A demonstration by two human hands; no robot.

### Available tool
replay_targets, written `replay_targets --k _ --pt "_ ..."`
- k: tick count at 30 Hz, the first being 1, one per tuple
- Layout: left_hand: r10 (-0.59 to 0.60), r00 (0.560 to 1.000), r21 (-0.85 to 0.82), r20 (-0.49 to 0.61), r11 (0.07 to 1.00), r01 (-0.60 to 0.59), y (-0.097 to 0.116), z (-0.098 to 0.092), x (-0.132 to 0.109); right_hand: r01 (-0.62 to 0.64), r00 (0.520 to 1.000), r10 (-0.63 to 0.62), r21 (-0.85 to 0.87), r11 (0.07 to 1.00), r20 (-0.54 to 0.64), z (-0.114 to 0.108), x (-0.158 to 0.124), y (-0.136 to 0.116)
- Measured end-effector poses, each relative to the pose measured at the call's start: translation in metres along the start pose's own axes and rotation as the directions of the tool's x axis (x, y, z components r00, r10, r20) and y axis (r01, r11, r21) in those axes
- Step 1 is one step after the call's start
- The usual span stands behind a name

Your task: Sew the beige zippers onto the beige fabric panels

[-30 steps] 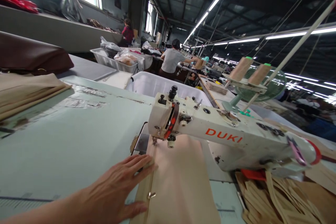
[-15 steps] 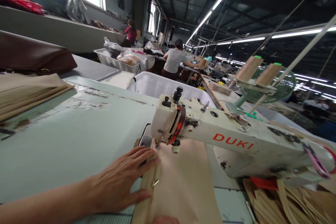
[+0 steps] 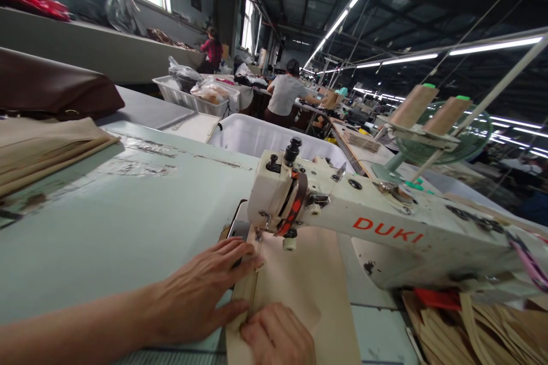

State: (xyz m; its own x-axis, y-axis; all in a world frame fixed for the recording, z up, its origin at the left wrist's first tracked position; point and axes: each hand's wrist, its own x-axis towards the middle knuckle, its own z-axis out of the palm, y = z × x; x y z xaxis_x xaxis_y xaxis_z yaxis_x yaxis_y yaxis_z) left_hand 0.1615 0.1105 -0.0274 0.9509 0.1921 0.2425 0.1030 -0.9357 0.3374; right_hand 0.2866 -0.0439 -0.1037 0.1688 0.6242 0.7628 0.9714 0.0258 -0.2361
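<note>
A beige fabric panel [image 3: 308,279] with a zipper [image 3: 255,291] along its left side lies under the needle end of a white sewing machine [image 3: 334,199]. My left hand [image 3: 205,279] rests flat on the zipper edge just in front of the presser foot, fingers stretched out and thumb apart. A small metal zipper pull [image 3: 259,266] shows by its fingertips. Nearer to me, my right hand [image 3: 280,333] is closed, its bent fingers gripping the panel beside the zipper; the fingertips are partly hidden.
Folded beige pieces [image 3: 47,151] and a dark brown item [image 3: 55,88] lie at left. A white bin [image 3: 274,134] stands behind the machine. Thread cones [image 3: 415,105] rise at right, above beige strips [image 3: 475,328]. Other people work farther off.
My right hand has come up from the bottom edge onto the panel and closed at the zipper. The zipper pull has moved farther up, close to my left fingertips. My left hand stays nearly in place.
</note>
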Motion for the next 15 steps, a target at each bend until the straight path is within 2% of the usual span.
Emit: replay_targets --k 2,4,8,11,13,15 --pt "-0.005 1.000 0.011 0.002 1.000 0.005 -0.002 0.002 0.000 -0.081 0.996 0.083 0.034 0.996 -0.042 0.001 0.006 -0.001" --pt "-0.007 1.000 0.021 0.019 1.000 0.007 -0.005 0.002 0.004 -0.080 0.996 0.083 0.086 0.993 -0.036 -0.003 0.016 -0.001" --pt "-0.006 1.000 0.030 -0.001 1.000 0.006 -0.011 0.002 0.013 0.067 0.987 -0.085 0.133 0.989 0.134 -0.018 0.037 0.005" --pt "-0.053 0.998 0.030 -0.038 0.998 0.054 -0.007 0.001 0.014 0.052 0.956 -0.087 0.128 0.990 0.279 -0.034 0.048 0.008" --pt "-0.087 0.995 0.006 -0.056 0.996 0.087 -0.001 0.002 0.008 -0.022 0.896 -0.059 0.178 0.984 0.439 -0.050 0.059 0.009" --pt "-0.091 0.995 -0.034 -0.046 0.995 0.090 0.006 0.002 -0.001 -0.131 0.779 -0.075 0.279 0.951 0.622 -0.068 0.076 0.012"
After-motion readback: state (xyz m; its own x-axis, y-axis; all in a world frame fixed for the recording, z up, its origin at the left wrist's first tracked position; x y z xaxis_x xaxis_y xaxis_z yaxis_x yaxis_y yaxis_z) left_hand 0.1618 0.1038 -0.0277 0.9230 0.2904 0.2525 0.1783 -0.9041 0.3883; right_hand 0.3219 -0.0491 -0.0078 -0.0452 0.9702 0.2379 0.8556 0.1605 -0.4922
